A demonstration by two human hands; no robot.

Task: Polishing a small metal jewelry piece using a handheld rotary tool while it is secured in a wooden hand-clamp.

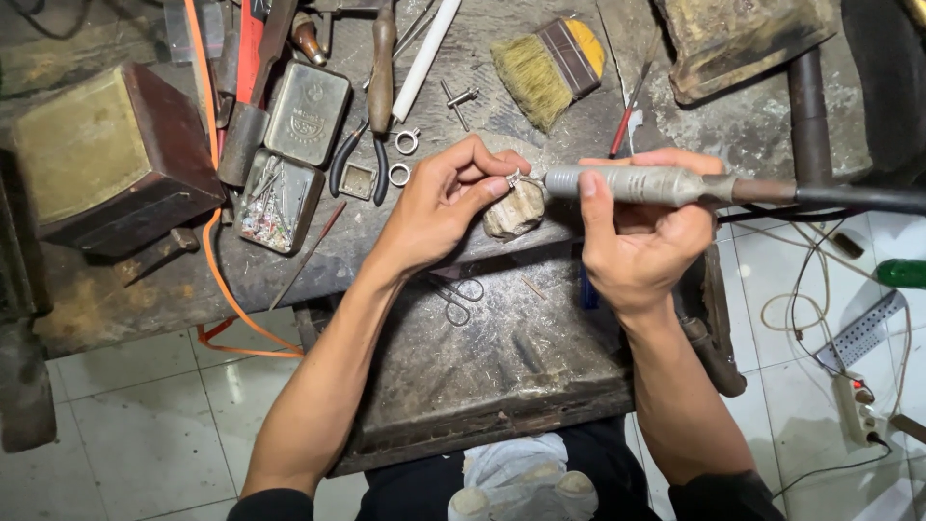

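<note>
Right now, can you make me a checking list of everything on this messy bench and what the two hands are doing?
Surface: dark, worn workbench with a lower wooden tray in front.
Job's things: small silver ring pressed on a worn peg; grey rotary handpiece tip at the ring.
Clutter: brush, pliers, two loose rings, open tin of bits, white rod, scissors.
Grippers: left hand pinches the ring; right hand grips the handpiece.
Cables: orange cord; thin wires to a power strip.
Surroundings: white tiled floor, green bottle.
</note>
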